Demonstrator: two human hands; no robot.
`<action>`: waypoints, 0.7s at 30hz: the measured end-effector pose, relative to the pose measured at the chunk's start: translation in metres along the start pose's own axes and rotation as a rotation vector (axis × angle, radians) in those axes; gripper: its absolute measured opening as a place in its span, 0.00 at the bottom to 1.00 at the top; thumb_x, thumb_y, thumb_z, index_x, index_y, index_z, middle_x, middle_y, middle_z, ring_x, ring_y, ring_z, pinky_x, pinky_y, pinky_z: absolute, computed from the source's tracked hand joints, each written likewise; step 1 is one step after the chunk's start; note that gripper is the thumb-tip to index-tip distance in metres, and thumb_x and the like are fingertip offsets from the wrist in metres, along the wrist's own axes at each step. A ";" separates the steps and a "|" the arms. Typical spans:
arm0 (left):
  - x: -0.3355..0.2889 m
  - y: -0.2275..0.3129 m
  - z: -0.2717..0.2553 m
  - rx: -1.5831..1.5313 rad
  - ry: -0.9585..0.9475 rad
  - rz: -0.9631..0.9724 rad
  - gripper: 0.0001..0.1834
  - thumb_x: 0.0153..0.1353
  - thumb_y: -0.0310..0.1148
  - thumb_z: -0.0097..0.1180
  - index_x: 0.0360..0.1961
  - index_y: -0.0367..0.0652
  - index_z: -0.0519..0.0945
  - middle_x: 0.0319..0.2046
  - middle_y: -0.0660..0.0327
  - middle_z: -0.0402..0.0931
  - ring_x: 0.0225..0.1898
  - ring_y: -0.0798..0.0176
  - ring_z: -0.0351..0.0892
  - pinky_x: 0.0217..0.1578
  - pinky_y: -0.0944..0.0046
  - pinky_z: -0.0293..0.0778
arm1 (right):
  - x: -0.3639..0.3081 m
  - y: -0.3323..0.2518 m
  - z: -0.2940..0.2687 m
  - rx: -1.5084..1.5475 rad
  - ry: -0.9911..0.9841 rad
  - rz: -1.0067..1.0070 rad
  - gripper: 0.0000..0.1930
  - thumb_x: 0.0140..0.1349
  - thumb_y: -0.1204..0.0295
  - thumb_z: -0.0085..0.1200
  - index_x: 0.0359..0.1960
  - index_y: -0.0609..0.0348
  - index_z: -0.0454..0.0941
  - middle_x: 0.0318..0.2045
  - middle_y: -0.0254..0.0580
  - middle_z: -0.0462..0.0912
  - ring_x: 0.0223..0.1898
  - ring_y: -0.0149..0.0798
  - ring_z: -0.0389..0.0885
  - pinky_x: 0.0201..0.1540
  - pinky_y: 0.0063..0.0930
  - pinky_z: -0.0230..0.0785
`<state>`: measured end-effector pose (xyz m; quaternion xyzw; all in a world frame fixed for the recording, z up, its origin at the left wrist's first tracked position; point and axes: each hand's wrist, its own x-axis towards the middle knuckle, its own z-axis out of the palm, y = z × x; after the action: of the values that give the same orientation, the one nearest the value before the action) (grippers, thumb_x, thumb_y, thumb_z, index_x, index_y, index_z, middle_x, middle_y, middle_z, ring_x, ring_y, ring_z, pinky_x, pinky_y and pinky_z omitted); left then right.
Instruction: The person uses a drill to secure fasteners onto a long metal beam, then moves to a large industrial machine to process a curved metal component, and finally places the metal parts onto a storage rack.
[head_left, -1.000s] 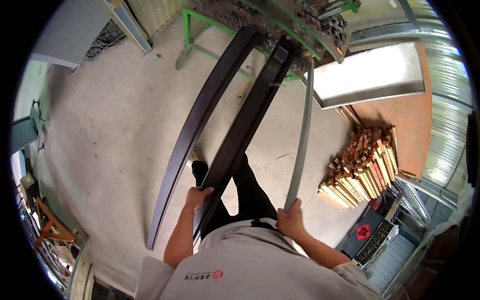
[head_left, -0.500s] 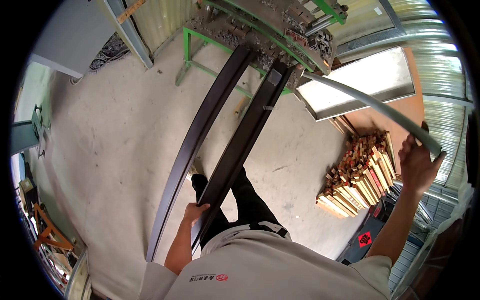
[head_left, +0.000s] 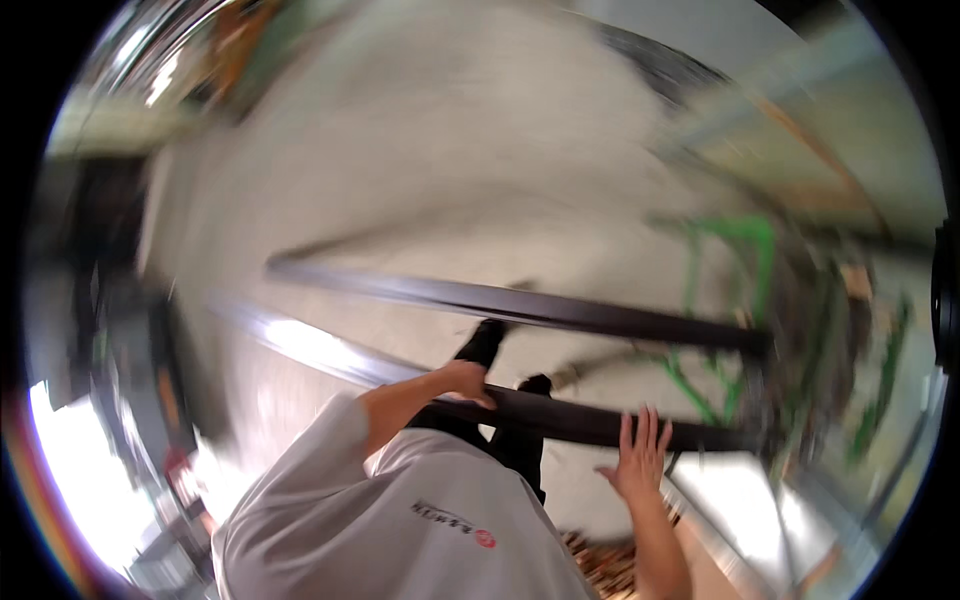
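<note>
Two long dark brown channel-shaped profiles lie across the view, their right ends on the green-framed stand. The nearer profile (head_left: 570, 417) passes in front of my waist, and its left part shines brightly. My left hand (head_left: 466, 382) is closed over this nearer profile, close to its middle. My right hand (head_left: 640, 458) has its fingers spread at the same profile, further right; whether the fingertips press on it cannot be told. Beyond it, the farther profile (head_left: 540, 306) is touched by neither hand.
The green stand (head_left: 735, 232) is at the right, blurred by motion. A white panel (head_left: 735, 500) and a stack of wooden strips (head_left: 605, 562) are at the lower right. Concrete floor (head_left: 420, 150) stretches beyond the profiles. Dark blurred objects line the left side.
The view has swung left, so the profiles now run sideways. My right hand has let go of the long grey bar and come to the nearer profile. My left hand remains on that profile.
</note>
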<state>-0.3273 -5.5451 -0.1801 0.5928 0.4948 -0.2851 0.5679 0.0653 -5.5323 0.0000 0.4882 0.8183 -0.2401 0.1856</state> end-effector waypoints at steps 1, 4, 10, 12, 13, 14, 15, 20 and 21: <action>0.011 -0.011 0.005 -0.027 -0.054 0.011 0.40 0.46 0.70 0.66 0.36 0.37 0.88 0.40 0.48 0.86 0.46 0.44 0.84 0.47 0.50 0.78 | 0.005 0.002 0.015 -0.073 -0.001 -0.026 0.61 0.35 0.56 0.81 0.71 0.63 0.56 0.71 0.65 0.53 0.75 0.64 0.46 0.72 0.72 0.36; -0.021 -0.014 -0.007 -0.109 -0.108 0.114 0.42 0.47 0.70 0.65 0.41 0.36 0.87 0.43 0.46 0.85 0.47 0.43 0.83 0.48 0.49 0.77 | -0.007 -0.005 0.034 -0.312 0.177 -0.150 0.35 0.53 0.81 0.54 0.67 0.65 0.62 0.66 0.67 0.63 0.69 0.65 0.60 0.69 0.71 0.44; -0.025 -0.037 -0.018 -0.474 -0.004 0.154 0.38 0.67 0.63 0.44 0.51 0.36 0.84 0.51 0.43 0.81 0.56 0.40 0.78 0.57 0.47 0.71 | 0.022 -0.029 -0.038 -0.353 -0.069 -0.270 0.49 0.42 0.75 0.64 0.71 0.69 0.56 0.67 0.70 0.60 0.67 0.68 0.61 0.67 0.71 0.47; -0.023 -0.033 -0.017 -0.453 -0.011 0.147 0.38 0.69 0.61 0.41 0.54 0.36 0.82 0.54 0.43 0.80 0.58 0.39 0.76 0.60 0.45 0.69 | 0.034 -0.017 -0.054 -0.253 -0.233 -0.303 0.47 0.44 0.73 0.64 0.70 0.67 0.58 0.66 0.72 0.61 0.67 0.70 0.59 0.67 0.74 0.45; -0.019 -0.031 -0.019 -0.438 -0.013 0.146 0.38 0.69 0.61 0.39 0.56 0.35 0.81 0.55 0.42 0.79 0.59 0.38 0.74 0.61 0.45 0.68 | 0.042 -0.012 -0.061 -0.205 -0.313 -0.312 0.46 0.44 0.72 0.63 0.69 0.67 0.59 0.65 0.73 0.61 0.68 0.71 0.59 0.67 0.76 0.44; -0.046 -0.026 -0.036 -0.437 -0.031 0.121 0.38 0.70 0.60 0.37 0.58 0.34 0.79 0.58 0.42 0.76 0.62 0.37 0.72 0.63 0.43 0.65 | 0.051 -0.020 -0.078 -0.256 -0.330 -0.335 0.41 0.44 0.72 0.65 0.65 0.66 0.66 0.62 0.68 0.68 0.64 0.66 0.68 0.64 0.65 0.59; -0.046 -0.029 -0.041 -0.432 -0.047 0.125 0.39 0.70 0.60 0.37 0.59 0.34 0.78 0.59 0.42 0.76 0.62 0.37 0.72 0.63 0.43 0.65 | 0.062 -0.021 -0.084 -0.174 -0.387 -0.326 0.39 0.44 0.72 0.66 0.63 0.65 0.68 0.60 0.65 0.71 0.60 0.65 0.72 0.61 0.60 0.64; -0.039 -0.042 -0.037 -0.415 -0.146 0.161 0.41 0.70 0.63 0.36 0.61 0.35 0.76 0.61 0.45 0.75 0.63 0.40 0.72 0.63 0.45 0.65 | 0.074 -0.036 -0.108 -0.021 -0.460 -0.309 0.19 0.50 0.70 0.67 0.44 0.59 0.77 0.34 0.55 0.84 0.35 0.61 0.84 0.38 0.49 0.77; -0.040 -0.046 -0.041 -0.401 -0.159 0.181 0.41 0.70 0.63 0.36 0.62 0.36 0.76 0.61 0.46 0.75 0.63 0.41 0.72 0.63 0.46 0.65 | 0.075 -0.040 -0.110 -0.018 -0.482 -0.268 0.17 0.51 0.69 0.67 0.42 0.58 0.77 0.29 0.54 0.84 0.33 0.61 0.84 0.37 0.51 0.77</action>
<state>-0.3923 -5.5229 -0.1544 0.4855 0.4402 -0.1748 0.7348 -0.0121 -5.4322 0.0576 0.3029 0.8097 -0.3647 0.3460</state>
